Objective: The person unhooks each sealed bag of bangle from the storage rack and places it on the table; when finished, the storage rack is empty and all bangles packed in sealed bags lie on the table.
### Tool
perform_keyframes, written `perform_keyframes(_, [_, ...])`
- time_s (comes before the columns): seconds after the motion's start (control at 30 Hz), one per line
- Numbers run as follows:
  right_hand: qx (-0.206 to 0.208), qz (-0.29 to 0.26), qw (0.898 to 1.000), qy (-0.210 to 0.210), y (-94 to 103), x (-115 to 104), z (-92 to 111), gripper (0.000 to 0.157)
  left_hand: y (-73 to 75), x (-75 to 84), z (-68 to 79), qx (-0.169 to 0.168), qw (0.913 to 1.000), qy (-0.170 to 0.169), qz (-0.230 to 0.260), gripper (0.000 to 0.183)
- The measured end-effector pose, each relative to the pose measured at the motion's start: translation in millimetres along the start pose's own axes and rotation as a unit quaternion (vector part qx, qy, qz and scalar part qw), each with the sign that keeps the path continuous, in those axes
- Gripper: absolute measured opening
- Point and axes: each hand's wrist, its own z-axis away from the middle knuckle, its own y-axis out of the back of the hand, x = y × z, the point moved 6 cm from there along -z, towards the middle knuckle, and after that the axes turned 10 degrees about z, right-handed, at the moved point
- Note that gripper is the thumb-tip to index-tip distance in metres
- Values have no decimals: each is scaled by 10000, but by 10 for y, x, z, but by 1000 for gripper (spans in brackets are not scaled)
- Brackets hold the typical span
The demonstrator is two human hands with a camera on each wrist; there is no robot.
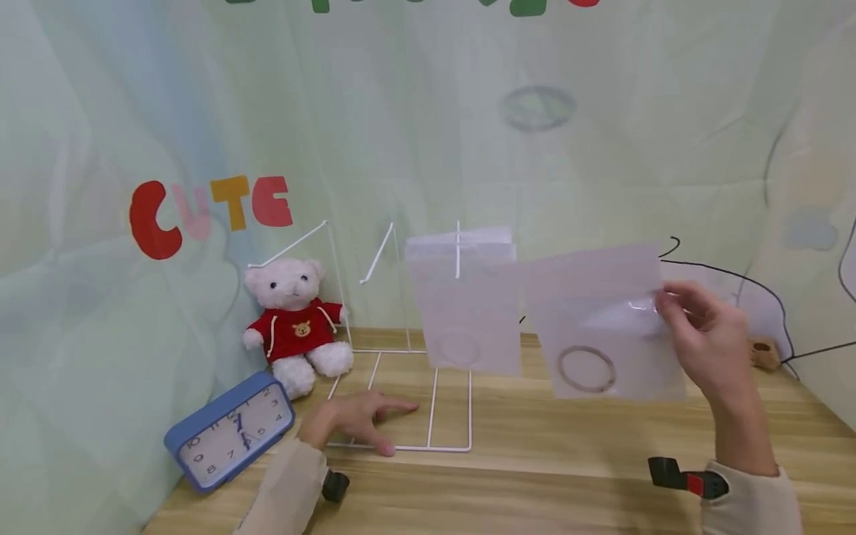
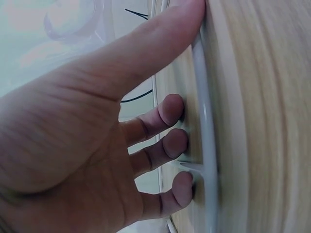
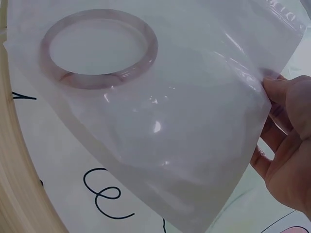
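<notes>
My right hand (image 1: 712, 342) pinches the right edge of a clear plastic bag (image 1: 595, 282), holding it up above the table. Inside that bag lies a bangle (image 3: 97, 81), translucent and pale pinkish in the right wrist view. My left hand (image 1: 357, 417) rests low at a white wire rack (image 1: 438, 449); its thumb touches the front wire and its fingers reach over the base, gripping nothing. From the rack's right prong (image 1: 458, 256) hangs another clear bag (image 1: 471, 297) with a faint ring inside. Two further prongs stick out to the left without bags.
A white teddy bear (image 1: 290, 327) in a red hoodie sits against the rack's left side. A blue clock (image 1: 230, 431) stands before it at the front left. Far right on the wooden table (image 1: 568, 461) is a small brown object (image 1: 764, 354). A printed curtain (image 1: 428, 148) hangs behind.
</notes>
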Motion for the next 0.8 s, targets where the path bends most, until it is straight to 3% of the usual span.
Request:
perform_keyframes(0.5, [186,3,9987,-482,27,247,-29,26,-28,-29,-24,-8,10000,47,-20,76])
perform_keyframes(0.63, [77,77,9985,-537,-37,303,-35,25,-23,-36,-16,2,10000,-1,-18,76])
perform_keyframes(0.8, [-416,325,9956,-775,-130,387,-27,31,-9,-39,-16,17,9999,-113,-13,77])
